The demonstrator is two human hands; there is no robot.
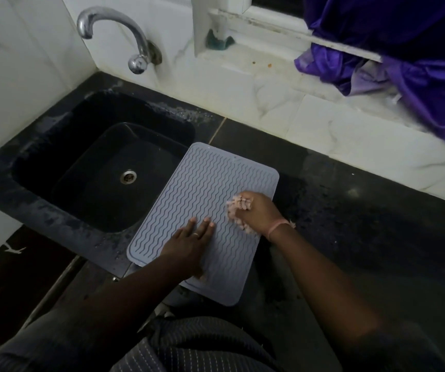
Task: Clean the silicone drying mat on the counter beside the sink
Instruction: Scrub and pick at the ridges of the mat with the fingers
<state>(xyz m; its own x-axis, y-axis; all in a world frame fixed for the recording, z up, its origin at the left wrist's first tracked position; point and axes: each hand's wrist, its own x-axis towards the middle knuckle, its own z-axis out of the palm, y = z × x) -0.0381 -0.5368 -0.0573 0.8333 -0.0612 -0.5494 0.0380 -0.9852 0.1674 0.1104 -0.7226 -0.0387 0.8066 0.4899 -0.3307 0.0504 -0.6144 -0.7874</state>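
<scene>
Where mat (210, 189) overhangs: sink (55, 146), tap (135, 44) behind
Left hand (189, 245): laid flat on mat
Right hand (256, 213): cloth (238, 208) gripped
Sill: purple fabric (403, 49) draped

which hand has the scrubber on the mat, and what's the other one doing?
The right hand grips the pale pink scrubber against the mat. The left hand holds nothing and lies flat, fingers straight, on the mat.

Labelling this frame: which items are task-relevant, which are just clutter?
In use: silicone drying mat; pink scrubber gripped by right hand; left hand pressing flat on the mat.

Lying about: sink; faucet; purple cloth; green sponge on the window sill.
</scene>
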